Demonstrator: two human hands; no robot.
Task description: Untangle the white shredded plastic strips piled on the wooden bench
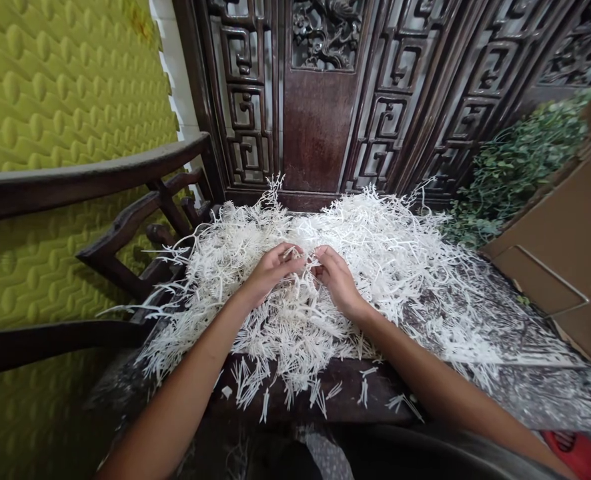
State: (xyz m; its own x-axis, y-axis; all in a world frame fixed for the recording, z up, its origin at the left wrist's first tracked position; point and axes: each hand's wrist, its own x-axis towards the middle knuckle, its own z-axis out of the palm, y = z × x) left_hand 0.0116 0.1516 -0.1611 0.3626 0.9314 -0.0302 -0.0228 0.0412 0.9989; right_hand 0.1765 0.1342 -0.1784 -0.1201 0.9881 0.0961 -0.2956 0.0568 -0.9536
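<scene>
A heap of white branched plastic sprigs (pixel 390 253) covers the dark wooden bench seat. Over the middle of the heap, my left hand (pixel 274 268) is closed with thumb and fingers pinching a small white plastic sprig (pixel 305 263). Close beside it on the right, my right hand (pixel 336 277) pinches the same piece between thumb and fingertips. The exact shape of the held sprig blends into the white pieces behind it. Loose bits (pixel 265 400) lie along the seat's front edge.
A carved dark wooden backrest (pixel 320 133) stands behind the heap. The wooden armrest (pixel 100 173) is at left, before a yellow-green textured wall (pixel 65 87). At right are a cardboard box (pixel 560 220) and green artificial foliage (pixel 515 167). Something red (pixel 573 453) shows at bottom right.
</scene>
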